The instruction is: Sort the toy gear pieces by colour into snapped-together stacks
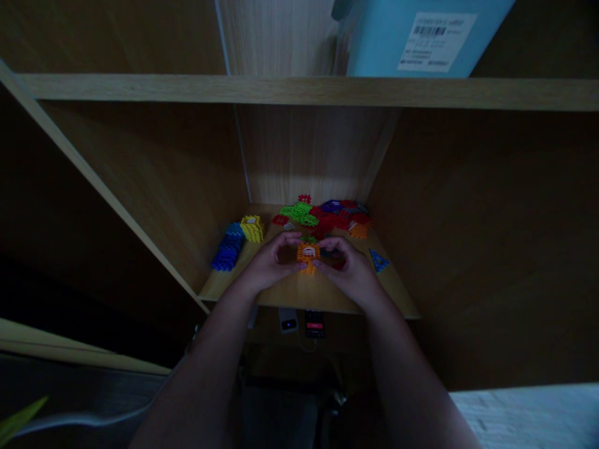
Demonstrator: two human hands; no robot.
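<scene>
Between my two hands is a stack of orange interlocking tiles (308, 252), low over the front of the shelf board. My left hand (274, 260) grips its left side, thumb below and fingers above. From the right, my right hand (349, 265) closes on the same stack in a like way. Just behind it lie green tiles (302, 213) and a heap of red tiles (330, 221). To the left stand a stack of yellow tiles (253, 229) and a row of blue tiles (228, 249). A blue triangle tile (379, 260) lies right of my right hand.
Wooden side walls and an upper shelf edge (299, 90) enclose this compartment. A light blue box (421, 37) with a label sits on the upper shelf. Beneath the board are a phone (314, 324) and a pale device (289, 320) with a cable.
</scene>
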